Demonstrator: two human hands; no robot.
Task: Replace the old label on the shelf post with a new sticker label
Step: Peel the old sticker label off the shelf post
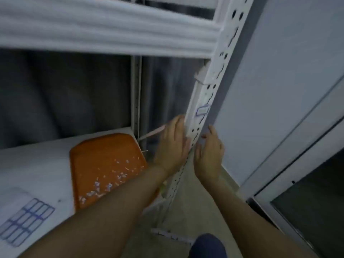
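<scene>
A grey wall (260,90) fills the right of the frame, with a pale window frame (297,174) at the far right edge. To its left stands the white metal shelf, and a ribbed white roll (102,30) lies across its top level in the upper left.

The perforated shelf post (210,86) slants down through the middle. The blue-bordered label (202,110) sits stuck on it just above my hands, right of centre.

My left hand (171,146) lies against the post's left side, back toward me and fingers pointing up along the metal. A thin pinkish stick (153,131) runs from its upper left edge toward the rear post. In the blur I cannot tell whether I am gripping it.

My right hand (208,151) is just right of the post, fingers loosely spread and holding nothing, the thumb close to the post's edge.

At lower left, on the white shelf board (37,164), an orange tray (104,155) holds scattered pale paper scraps (108,183). A sticker sheet (24,224) of blue-outlined labels lies in the bottom left corner. My dark blue knee (206,246) shows at the bottom.
</scene>
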